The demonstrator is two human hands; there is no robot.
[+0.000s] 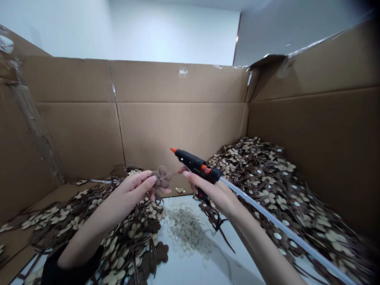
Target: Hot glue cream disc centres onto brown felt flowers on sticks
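Observation:
Between the thumb and fingers of my left hand (139, 186) is a brown flower-shaped piece (162, 177), its petals facing me. My right hand (208, 188) is wrapped around a black glue gun (194, 162) with an orange nozzle pointing up and to the left. A long translucent glue stick (273, 219) runs out of the gun's back towards the lower right. The nozzle is apart from the flower, above and to its right. Below my hands, many small pale discs (187, 225) lie in a loose pile on the white work surface (178, 267).
A heap of brown and beige flower pieces with dark strips (130, 241) lies at left. On the right, a taller heap (267, 190) shows white dots on several flowers. Cardboard walls (178, 118) enclose the back and both sides. A black cord (219, 223) hangs below the gun.

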